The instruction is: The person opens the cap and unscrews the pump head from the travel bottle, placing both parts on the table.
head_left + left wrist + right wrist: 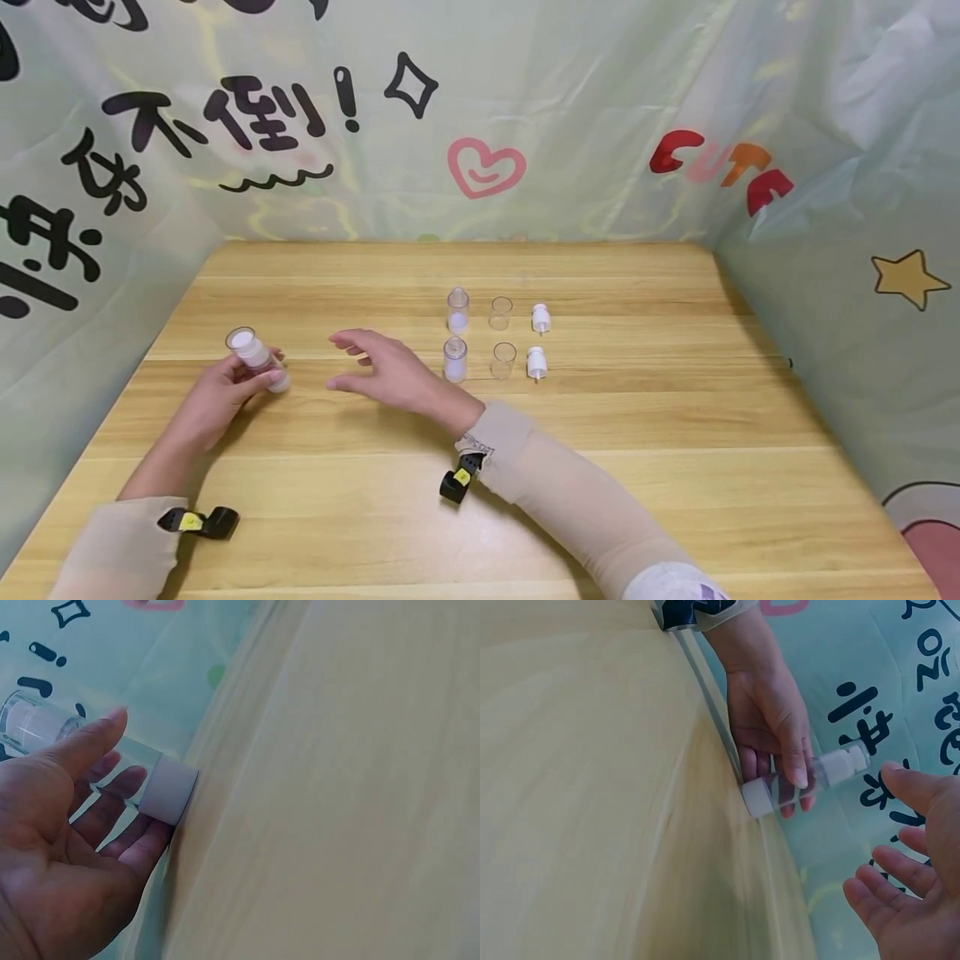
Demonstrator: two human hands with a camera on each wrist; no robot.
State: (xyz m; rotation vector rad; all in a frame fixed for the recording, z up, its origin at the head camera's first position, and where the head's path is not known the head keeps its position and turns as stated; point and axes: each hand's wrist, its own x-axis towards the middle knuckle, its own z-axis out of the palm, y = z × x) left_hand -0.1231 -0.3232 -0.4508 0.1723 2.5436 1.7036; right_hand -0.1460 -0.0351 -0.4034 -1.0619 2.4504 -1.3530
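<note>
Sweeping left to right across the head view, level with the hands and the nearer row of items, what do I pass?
Left hand gripping a bottle → right hand → nearer standing bottle → nearer clear cylinder → nearer white pump top.

The person's left hand [75,832] grips a tilted, transparent cylindrical bottle [142,756] with a white base [169,790], a pale blue-green sheet [157,667] with dark markings [35,687] behind, pale wood-grained tabletop [337,787] to the right.

Soft glare brightens the tabletop [480,537] in the head view; wrist views look dimmer.
</note>
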